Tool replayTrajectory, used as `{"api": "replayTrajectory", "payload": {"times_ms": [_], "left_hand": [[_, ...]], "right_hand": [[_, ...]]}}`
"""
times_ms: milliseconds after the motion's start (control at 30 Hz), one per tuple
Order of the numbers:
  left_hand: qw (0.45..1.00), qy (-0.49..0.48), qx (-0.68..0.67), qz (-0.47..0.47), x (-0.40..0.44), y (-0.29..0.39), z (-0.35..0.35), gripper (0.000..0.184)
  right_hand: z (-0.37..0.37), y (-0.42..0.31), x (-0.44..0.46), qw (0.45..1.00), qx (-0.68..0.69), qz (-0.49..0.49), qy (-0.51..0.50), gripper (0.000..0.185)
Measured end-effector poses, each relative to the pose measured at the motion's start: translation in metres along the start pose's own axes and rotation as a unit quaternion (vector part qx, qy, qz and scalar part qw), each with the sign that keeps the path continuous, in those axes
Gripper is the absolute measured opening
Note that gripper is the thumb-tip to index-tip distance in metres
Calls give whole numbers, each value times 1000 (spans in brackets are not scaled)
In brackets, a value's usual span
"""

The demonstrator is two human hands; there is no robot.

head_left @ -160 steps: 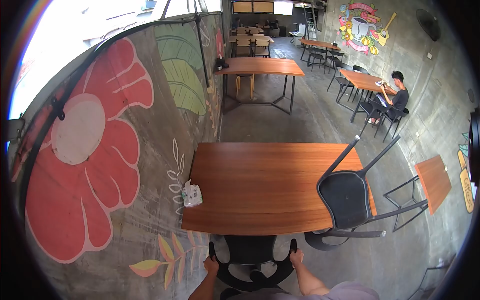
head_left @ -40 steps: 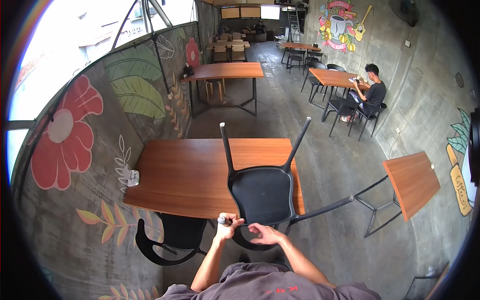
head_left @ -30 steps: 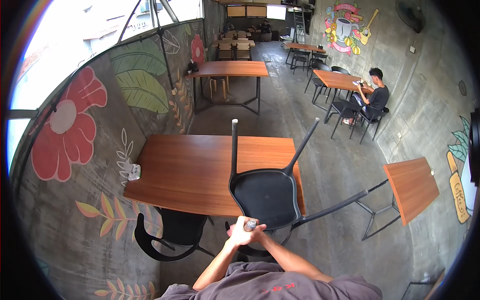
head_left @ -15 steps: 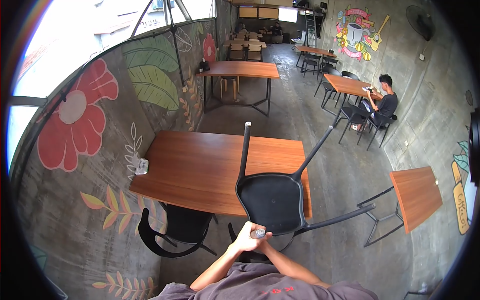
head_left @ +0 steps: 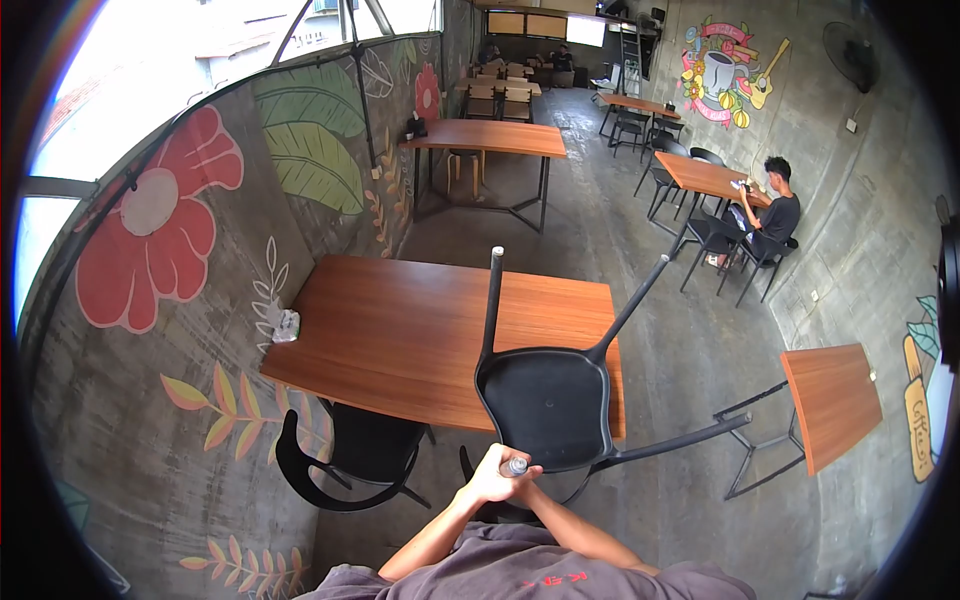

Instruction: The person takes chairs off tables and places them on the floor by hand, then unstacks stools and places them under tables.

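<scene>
Gripping one leg (head_left: pixel 514 467) of upturned chair (head_left: pixel 545 405) with left hand (head_left: pixel 489 477), just clear of near edge of table (head_left: pixel 400 330). Holding right hand (head_left: pixel 531 480) at same leg, partly hidden behind left hand. Noted chair seat over table's near edge, by right corner, with other three legs splayed. Observed: white pack (head_left: pixel 286 326) on table's left edge; second chair (head_left: pixel 372 445), upright, at table's near side; small table (head_left: pixel 830 405) apart, right of table; seated person (head_left: pixel 775 215) beyond table, toward right.

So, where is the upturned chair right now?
In the head view, the upturned chair rests at the front right corner of the near table, with the person's left hand around its nearest leg.
</scene>
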State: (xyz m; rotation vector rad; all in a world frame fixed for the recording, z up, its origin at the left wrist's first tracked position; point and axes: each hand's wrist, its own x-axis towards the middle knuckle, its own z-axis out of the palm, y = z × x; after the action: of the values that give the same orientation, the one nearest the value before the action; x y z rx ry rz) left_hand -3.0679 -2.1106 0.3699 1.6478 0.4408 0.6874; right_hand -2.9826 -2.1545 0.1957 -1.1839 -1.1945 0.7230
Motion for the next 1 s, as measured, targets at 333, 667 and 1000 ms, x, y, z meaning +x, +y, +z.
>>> {"api": "replayTrajectory", "payload": {"times_ms": [333, 667, 1000], "left_hand": [[999, -20, 36, -9, -2, -5, -14, 40], [975, 128, -181, 11, -39, -38, -55, 57], [691, 506, 286, -431, -174, -263, -14, 52]], "right_hand": [[8, 6, 8, 1000, 4, 0, -2, 13], [-8, -47, 19, 999, 38, 25, -15, 26], [-67, -194, 26, 917, 395, -43, 29, 25]]}}
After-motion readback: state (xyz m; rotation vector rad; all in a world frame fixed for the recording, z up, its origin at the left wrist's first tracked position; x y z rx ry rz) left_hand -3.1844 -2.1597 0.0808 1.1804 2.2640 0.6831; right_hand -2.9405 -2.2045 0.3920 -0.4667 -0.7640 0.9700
